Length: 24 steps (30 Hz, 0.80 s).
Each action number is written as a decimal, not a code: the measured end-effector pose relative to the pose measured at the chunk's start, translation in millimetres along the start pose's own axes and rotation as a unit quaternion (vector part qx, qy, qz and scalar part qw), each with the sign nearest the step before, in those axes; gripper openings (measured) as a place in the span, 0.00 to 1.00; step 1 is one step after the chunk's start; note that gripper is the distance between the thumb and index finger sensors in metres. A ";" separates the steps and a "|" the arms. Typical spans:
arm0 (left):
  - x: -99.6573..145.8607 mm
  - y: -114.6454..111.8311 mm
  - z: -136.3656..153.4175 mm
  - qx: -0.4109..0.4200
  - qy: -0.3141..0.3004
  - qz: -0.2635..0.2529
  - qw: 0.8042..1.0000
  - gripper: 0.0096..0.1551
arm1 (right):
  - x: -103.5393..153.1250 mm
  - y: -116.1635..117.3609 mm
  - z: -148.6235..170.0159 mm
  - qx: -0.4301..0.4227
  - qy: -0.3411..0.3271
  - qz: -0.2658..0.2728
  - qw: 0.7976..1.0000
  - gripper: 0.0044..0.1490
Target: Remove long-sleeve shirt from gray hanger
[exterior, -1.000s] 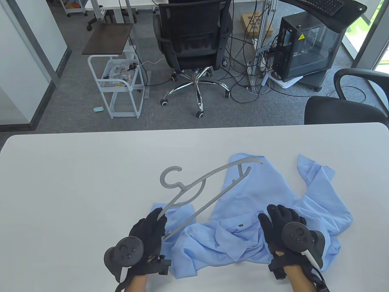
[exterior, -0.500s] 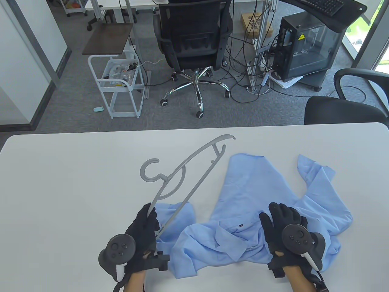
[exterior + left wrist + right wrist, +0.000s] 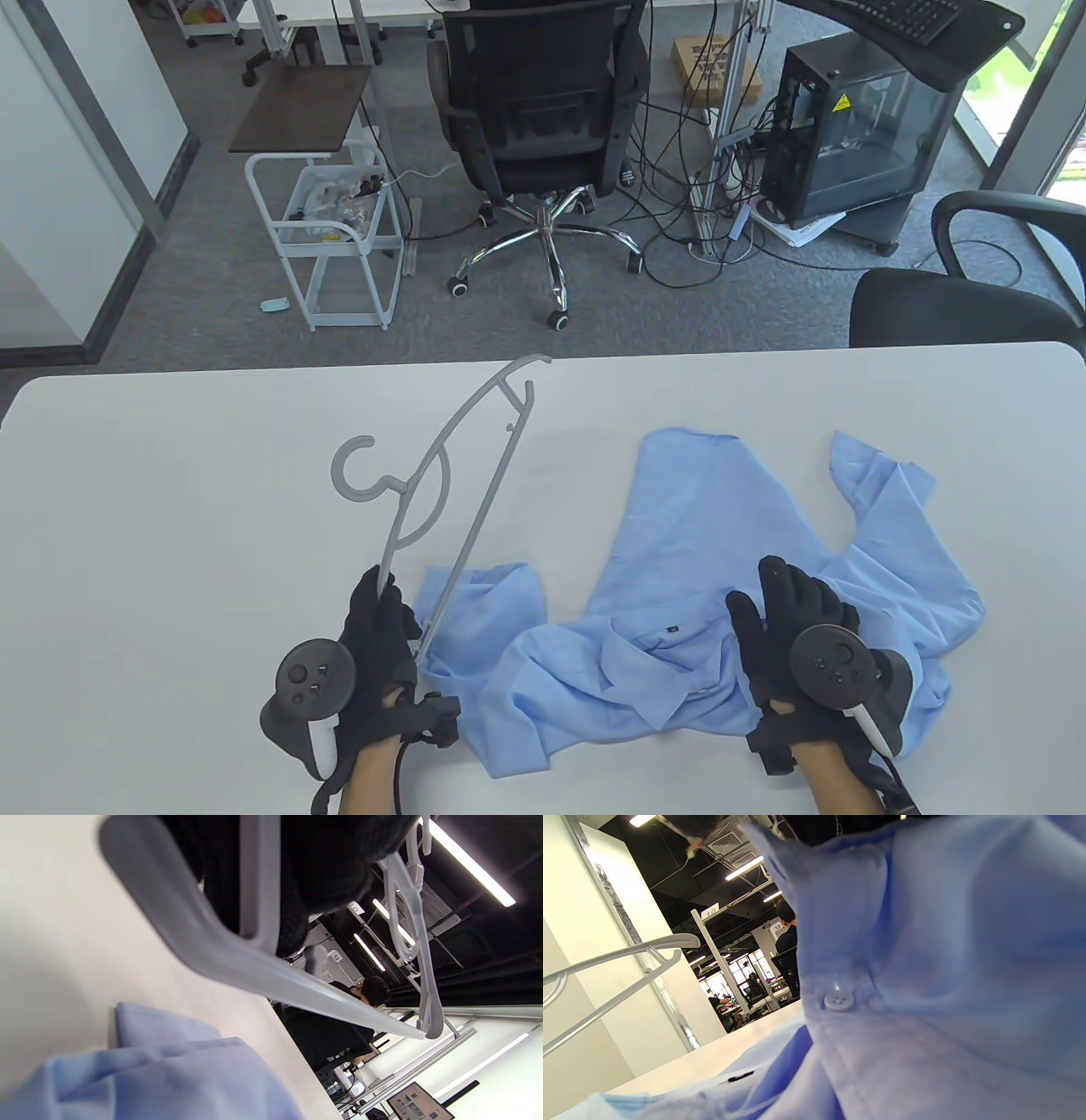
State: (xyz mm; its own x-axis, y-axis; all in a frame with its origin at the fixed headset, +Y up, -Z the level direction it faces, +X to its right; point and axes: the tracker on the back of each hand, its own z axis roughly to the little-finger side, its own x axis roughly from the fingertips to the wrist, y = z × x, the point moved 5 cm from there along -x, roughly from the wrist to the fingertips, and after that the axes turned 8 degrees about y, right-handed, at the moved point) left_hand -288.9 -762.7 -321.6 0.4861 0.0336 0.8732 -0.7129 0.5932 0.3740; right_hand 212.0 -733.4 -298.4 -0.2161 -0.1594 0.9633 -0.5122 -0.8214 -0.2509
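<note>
The light blue long-sleeve shirt (image 3: 721, 586) lies crumpled on the white table (image 3: 170, 526), free of the hanger. My left hand (image 3: 382, 628) grips one end of the gray hanger (image 3: 441, 475) and holds it up, tilted away over the table, left of the shirt. The hanger shows close up in the left wrist view (image 3: 237, 955) under my gloved fingers (image 3: 322, 861), and at the left edge of the right wrist view (image 3: 615, 984). My right hand (image 3: 793, 620) rests flat on the shirt near its collar. The right wrist view is filled by shirt fabric (image 3: 925, 984) and a button.
Beyond the table's far edge stand a black office chair (image 3: 543, 127), a white cart (image 3: 339, 238), a computer tower (image 3: 865, 136) and a second chair (image 3: 959, 297). A shirt sleeve (image 3: 484, 594) lies just right of my left hand.
My left hand has swung the hanger left and away from the shirt, its far end rising toward the table's back edge. My right hand stays on the shirt.
</note>
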 end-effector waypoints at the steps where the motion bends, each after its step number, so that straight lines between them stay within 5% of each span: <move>1: -1.8 -2.5 4.3 -0.001 0.015 0.009 1.000 0.29 | 0.0 -0.1 0.3 -0.005 0.001 -0.002 1.000 0.46; 24: -19.3 -11.7 40.9 -0.049 0.109 0.013 0.993 0.30 | -1.7 0.7 -0.4 -0.001 0.002 -0.011 1.000 0.46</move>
State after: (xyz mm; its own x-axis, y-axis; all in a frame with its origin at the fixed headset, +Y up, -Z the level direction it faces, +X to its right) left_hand -310.6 -803.1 -330.0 0.5740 0.2159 0.7899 -0.6785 0.6654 0.3112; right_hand 211.6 -733.5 -300.3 -0.2087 -0.1388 0.9681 -0.5190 -0.8233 -0.2299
